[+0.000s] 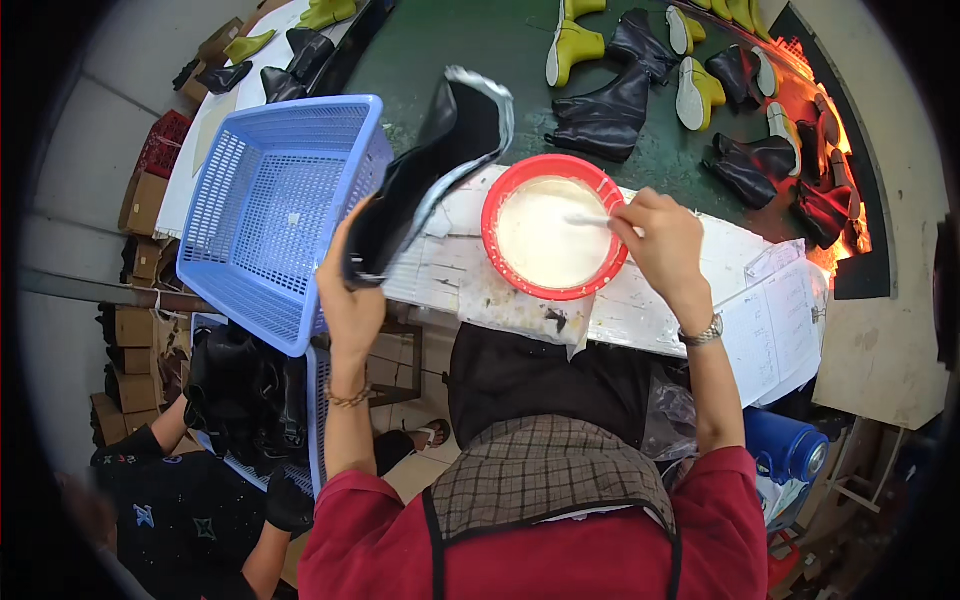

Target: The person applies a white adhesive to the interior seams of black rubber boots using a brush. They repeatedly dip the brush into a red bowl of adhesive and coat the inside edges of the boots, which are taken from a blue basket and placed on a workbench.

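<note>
My left hand [350, 315] grips a black boot upper [418, 185] by its lower end and holds it tilted above the bench. Along the upper's edge runs a whitish, wet-looking band. Fingers and thumb of my right hand [662, 245] are pinched on a small pale brush [588, 220], slightly blurred. Its tip reaches into the red bowl [489, 222], which contains a creamy white liquid [548, 245]. The bowl rests on a stained cloth [490, 300] on the white-topped bench [640, 325].
A blue plastic basket [350, 125] stands left of the boot upper. Beyond the bench, black boots [605, 110] and yellow boots [575, 55] lie on a green surface beside a glowing orange area [850, 200]. Papers [770, 325] lie right. A co-worker [190, 510] sits lower left by black uppers.
</note>
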